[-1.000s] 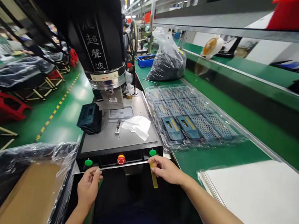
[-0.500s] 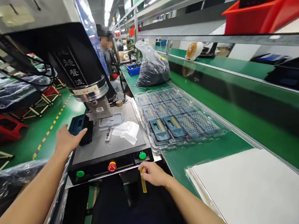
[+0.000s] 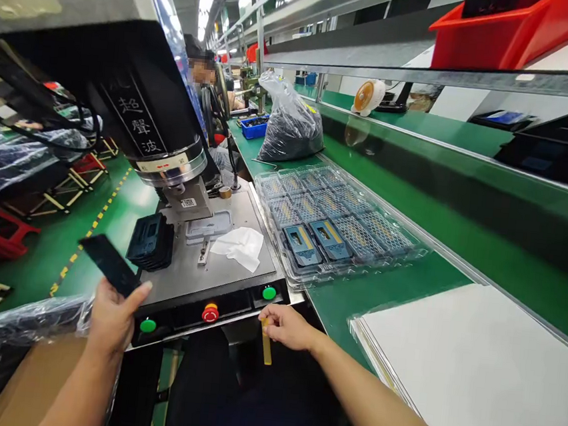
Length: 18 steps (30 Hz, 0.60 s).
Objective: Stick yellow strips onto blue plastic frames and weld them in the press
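My left hand [image 3: 116,311] is closed on a dark flat plastic cover [image 3: 110,263], tilted in the air left of the machine's bed. Just beyond it, a stack of dark plastic covers [image 3: 151,240] stands on the grey metal bed [image 3: 228,271]. My right hand [image 3: 286,327] pinches a narrow yellow strip [image 3: 266,348] that hangs down in front of the bed's edge. A green button [image 3: 269,293] lies just above that hand. Farther right, a clear blister tray [image 3: 310,195] holds several blue-grey covers with yellow strips.
A press head [image 3: 180,193] overhangs the bed, with a white cloth [image 3: 240,248] beneath. A red stop button [image 3: 210,312] and another green button [image 3: 148,325] line the front. White sheets [image 3: 470,365] lie right; a bag of dark parts [image 3: 291,133] stands behind. One person [image 3: 202,71] sits beyond.
My left hand has lifted one dark cover off the stack and brought it left and toward me. My right hand, with the yellow strip, has barely moved.
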Motion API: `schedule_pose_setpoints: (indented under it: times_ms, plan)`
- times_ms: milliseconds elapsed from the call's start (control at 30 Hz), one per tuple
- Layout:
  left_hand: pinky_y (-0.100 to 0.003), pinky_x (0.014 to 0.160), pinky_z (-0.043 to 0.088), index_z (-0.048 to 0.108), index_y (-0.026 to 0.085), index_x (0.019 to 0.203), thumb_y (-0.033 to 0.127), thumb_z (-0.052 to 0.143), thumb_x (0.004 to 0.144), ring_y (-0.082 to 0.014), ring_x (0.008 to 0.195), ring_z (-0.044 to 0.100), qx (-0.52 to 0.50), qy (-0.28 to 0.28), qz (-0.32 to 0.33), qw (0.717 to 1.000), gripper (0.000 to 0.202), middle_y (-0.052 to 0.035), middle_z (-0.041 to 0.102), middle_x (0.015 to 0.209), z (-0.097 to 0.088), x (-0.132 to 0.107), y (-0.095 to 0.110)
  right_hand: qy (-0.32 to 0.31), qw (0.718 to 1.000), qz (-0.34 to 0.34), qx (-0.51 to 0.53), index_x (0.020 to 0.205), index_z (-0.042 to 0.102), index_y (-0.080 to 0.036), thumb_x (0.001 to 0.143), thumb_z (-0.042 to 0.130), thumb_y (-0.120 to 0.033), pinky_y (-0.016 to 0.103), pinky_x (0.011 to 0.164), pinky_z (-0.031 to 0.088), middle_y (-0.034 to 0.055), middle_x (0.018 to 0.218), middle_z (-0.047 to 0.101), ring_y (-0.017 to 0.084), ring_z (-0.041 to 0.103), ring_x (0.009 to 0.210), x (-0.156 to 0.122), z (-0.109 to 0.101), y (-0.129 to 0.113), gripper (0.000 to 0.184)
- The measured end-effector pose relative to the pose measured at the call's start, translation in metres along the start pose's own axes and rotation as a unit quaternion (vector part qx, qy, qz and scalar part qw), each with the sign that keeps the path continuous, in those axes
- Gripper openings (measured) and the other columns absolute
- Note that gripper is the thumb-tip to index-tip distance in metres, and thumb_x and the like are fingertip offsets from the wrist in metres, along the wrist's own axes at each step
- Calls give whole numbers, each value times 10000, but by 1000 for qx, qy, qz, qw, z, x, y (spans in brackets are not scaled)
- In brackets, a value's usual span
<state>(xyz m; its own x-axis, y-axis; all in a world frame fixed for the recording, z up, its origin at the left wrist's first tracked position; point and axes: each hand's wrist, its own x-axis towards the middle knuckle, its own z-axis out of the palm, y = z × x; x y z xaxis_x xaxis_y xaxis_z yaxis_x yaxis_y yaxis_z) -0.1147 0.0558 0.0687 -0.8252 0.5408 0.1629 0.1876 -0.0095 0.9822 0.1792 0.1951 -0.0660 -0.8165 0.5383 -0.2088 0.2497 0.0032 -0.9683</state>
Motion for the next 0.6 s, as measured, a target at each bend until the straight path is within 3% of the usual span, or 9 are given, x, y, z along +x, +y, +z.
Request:
schedule_pose_setpoints:
  times_ms: [100, 167, 233, 300, 400, 500, 600]
  plan:
    - [-251, 710, 473, 537, 225, 1054, 394, 821, 497, -113, 695, 547, -110, -105, -139, 979, 648, 46, 570, 785, 1, -55, -33, -3, 993, 12, 121, 850, 552, -158, 688, 646, -247, 200, 485, 402, -70, 573, 527, 76, 506, 468, -2, 1, -10, 208]
    - [-246, 666, 472, 561, 195, 942, 440, 790, 548, -118, 691, 553, -107, -87, -256, 957, 517, 29, 584, 773, 6, -91, -53, 27, 987, 0, 155, 822, 553, -157, 688, 686, -319, 217, 508, 440, -50, 599, 558, 89, 548, 502, -5, 4, -22, 249]
    - [-209, 595, 443, 554, 178, 817, 424, 771, 594, -85, 613, 513, -94, -95, -333, 933, 397, 51, 545, 683, 13, -120, -67, 83, 984, -31, 156, 820, 566, -160, 708, 693, -355, 238, 553, 480, -27, 636, 593, 106, 586, 551, -9, 9, -37, 258]
    - [-198, 600, 438, 570, 179, 851, 397, 742, 649, -76, 619, 514, -109, -135, -366, 914, 343, 50, 554, 688, 19, -141, -72, 158, 977, -81, 117, 841, 596, -165, 758, 664, -352, 251, 588, 508, 2, 687, 633, 122, 613, 601, -14, 17, -53, 216]
    - [-223, 667, 461, 578, 203, 1024, 386, 684, 721, -95, 701, 555, -145, -194, -380, 893, 369, 16, 616, 808, 27, -154, -70, 238, 950, -200, -39, 890, 650, -182, 829, 599, -259, 267, 669, 536, 39, 784, 680, 143, 643, 703, -24, 35, -73, 111]
    - [-233, 673, 464, 572, 216, 1093, 405, 620, 777, -103, 724, 570, -181, -210, -389, 878, 371, -6, 637, 879, 34, -157, -63, 233, 888, -348, -191, 1002, 649, -205, 842, 557, -134, 288, 780, 545, 57, 922, 695, 156, 653, 840, -32, 52, -83, 198]
    - [-257, 731, 472, 569, 211, 1139, 419, 582, 805, -139, 838, 595, -219, -208, -392, 869, 394, -35, 646, 969, 40, -159, -58, 206, 823, -453, -275, 1114, 603, -197, 842, 534, -98, 304, 805, 556, 83, 991, 687, 171, 648, 923, -34, 63, -81, 297]
